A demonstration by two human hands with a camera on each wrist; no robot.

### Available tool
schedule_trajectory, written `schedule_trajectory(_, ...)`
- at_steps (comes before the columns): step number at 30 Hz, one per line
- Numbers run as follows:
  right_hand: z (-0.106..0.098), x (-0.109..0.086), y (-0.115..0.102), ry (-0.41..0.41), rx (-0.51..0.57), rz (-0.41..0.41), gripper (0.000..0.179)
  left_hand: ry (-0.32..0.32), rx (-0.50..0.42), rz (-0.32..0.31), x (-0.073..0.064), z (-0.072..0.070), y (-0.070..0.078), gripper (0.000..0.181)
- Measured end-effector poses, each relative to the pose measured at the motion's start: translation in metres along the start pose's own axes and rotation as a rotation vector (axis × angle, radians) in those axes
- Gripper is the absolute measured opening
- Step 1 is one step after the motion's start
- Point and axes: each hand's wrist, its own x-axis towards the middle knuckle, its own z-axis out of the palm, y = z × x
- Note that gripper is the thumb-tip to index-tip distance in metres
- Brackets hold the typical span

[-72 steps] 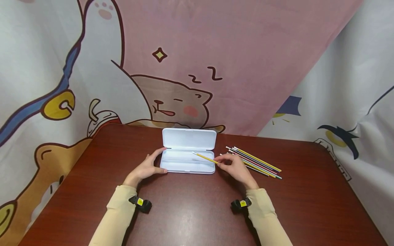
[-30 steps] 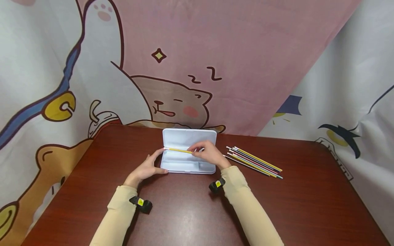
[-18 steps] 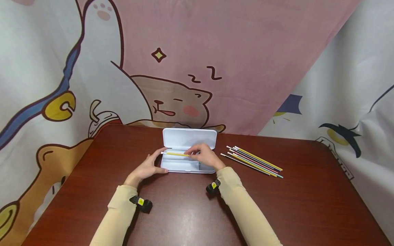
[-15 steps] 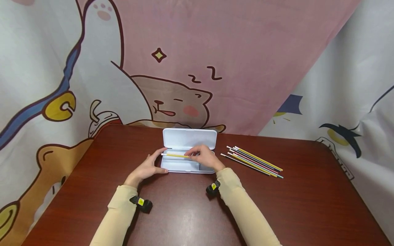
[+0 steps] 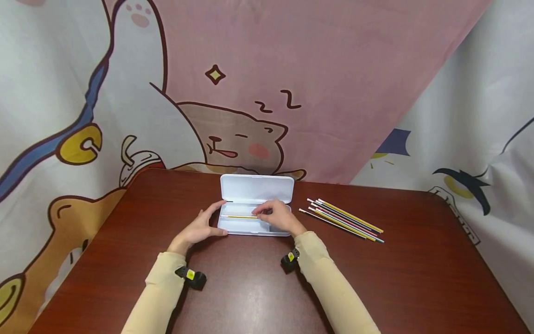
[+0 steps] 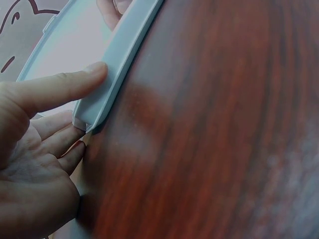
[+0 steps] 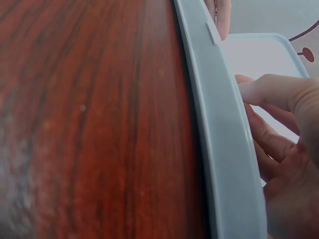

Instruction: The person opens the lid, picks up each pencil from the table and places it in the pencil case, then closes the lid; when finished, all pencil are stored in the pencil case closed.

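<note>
A white pencil case (image 5: 256,188) lies on the table with its lid raised at the back. My left hand (image 5: 197,233) holds the case's left end, thumb at the front corner and fingers around the side; the left wrist view shows that thumb (image 6: 75,87) against the case's front wall (image 6: 117,64). Low in the case, along the divider, is a yellow pencil (image 5: 239,216). My right hand (image 5: 277,217) pinches the pencil's right part between thumb and fingers, which hide that end. In the right wrist view the right hand (image 7: 286,129) reaches over the front wall; the pencil is hidden there.
Right of the case, a loose bundle of several pencils (image 5: 346,220) lies slantwise on the brown table (image 5: 250,287). A patterned cloth (image 5: 333,93) hangs behind the table's back edge.
My right hand has brought the yellow pencil left from near the bundle, over the case, then forward and down to the divider. The left hand has stayed on the case.
</note>
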Motion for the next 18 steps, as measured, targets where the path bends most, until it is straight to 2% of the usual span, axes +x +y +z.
schedule_trajectory(6, -0.0025, -0.0037, -0.0010, 0.008, 0.010, -0.015, 0.014, 0.001, -0.002, -0.023, -0.0014, 0.0007, 0.0005, 0.088)
schedule_trajectory(18, 0.0001, -0.0018, -0.0016, -0.029, 0.000, -0.033, 0.016, -0.002, 0.021, 0.015, -0.0005, 0.0000, 0.0024, 0.088)
